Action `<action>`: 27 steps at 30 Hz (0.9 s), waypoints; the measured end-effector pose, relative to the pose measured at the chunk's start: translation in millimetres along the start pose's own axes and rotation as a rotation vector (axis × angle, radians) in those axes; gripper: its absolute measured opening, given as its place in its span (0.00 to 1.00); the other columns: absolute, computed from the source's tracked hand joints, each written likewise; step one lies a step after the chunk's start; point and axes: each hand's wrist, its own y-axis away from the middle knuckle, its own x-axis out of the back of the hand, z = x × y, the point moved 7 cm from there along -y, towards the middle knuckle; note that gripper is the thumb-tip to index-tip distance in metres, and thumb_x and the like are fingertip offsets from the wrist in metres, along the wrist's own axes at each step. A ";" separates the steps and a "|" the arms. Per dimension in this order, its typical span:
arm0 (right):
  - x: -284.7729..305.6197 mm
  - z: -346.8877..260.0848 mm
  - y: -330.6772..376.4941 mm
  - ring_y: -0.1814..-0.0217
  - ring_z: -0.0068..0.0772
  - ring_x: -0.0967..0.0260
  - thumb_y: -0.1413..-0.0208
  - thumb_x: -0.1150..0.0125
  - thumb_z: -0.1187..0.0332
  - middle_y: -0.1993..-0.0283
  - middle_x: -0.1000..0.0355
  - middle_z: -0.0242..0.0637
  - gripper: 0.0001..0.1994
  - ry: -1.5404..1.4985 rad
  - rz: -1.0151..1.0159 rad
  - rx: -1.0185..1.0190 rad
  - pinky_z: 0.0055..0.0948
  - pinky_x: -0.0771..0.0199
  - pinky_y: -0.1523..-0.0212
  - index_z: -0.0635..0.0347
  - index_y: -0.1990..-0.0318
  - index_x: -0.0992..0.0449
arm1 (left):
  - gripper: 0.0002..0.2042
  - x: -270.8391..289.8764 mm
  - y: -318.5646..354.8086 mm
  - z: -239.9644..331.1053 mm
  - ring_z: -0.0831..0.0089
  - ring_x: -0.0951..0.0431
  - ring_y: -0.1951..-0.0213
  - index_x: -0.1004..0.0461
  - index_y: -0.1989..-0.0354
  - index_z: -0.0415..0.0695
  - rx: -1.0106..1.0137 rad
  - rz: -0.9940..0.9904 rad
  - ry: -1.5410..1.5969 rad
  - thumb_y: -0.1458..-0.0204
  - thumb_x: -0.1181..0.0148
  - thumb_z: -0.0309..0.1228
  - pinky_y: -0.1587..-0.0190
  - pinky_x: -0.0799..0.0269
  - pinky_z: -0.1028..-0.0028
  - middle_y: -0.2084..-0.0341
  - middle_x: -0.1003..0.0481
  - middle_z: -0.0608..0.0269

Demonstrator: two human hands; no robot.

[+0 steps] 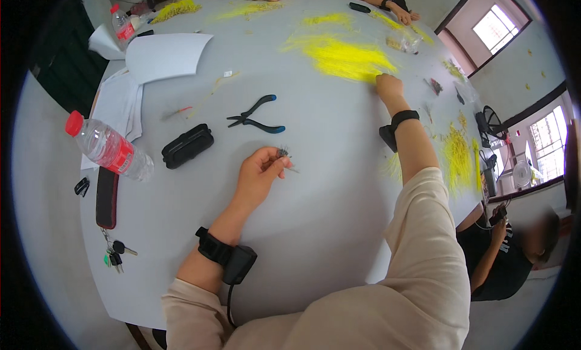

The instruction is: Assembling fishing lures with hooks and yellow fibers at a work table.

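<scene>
At a grey table (315, 229), the left hand (259, 176) pinches a small dark tuft on a thin stem (283, 154) between thumb and fingertips near the picture's centre, with black pliers (254, 117) lying unused just beyond it at eleven o'clock and a black case (187, 145) and a plastic water bottle (109, 149) off at nine. Farther out at one o'clock, the right hand (388, 86) stretches, fingers pressed down and curled narrowly, onto the near edge of a heap of yellow strands (339, 55). The pick likely goes best by taking few strands while the tuft stays steady.
</scene>
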 end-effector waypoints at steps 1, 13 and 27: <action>2.3 -0.7 2.8 0.57 0.42 0.29 0.53 0.48 0.69 0.59 0.28 0.39 0.10 0.007 -0.019 -0.005 0.36 0.28 0.60 0.58 0.64 0.25 | 0.06 -0.7 -0.8 1.1 0.83 0.33 0.75 0.30 0.68 0.41 -0.014 -0.016 0.003 0.48 0.46 0.30 0.70 0.37 0.83 0.73 0.26 0.66; 125.9 -18.9 120.3 0.68 0.42 0.31 0.62 0.43 0.71 0.70 0.30 0.40 0.06 -0.435 0.036 0.350 0.35 0.32 0.69 0.59 0.73 0.28 | 0.05 -1.3 1.4 1.4 0.83 0.33 0.74 0.30 0.68 0.40 -0.013 -0.024 -0.024 0.48 0.46 0.29 0.70 0.38 0.83 0.73 0.26 0.67; 305.8 -65.3 327.5 0.72 0.30 0.34 0.65 0.44 0.70 0.74 0.34 0.29 0.10 -0.366 0.412 1.116 0.26 0.36 0.69 0.55 0.70 0.30 | 0.05 11.6 1.7 -2.1 0.86 0.35 0.73 0.29 0.68 0.43 0.083 0.124 0.239 0.46 0.47 0.30 0.69 0.38 0.87 0.72 0.27 0.66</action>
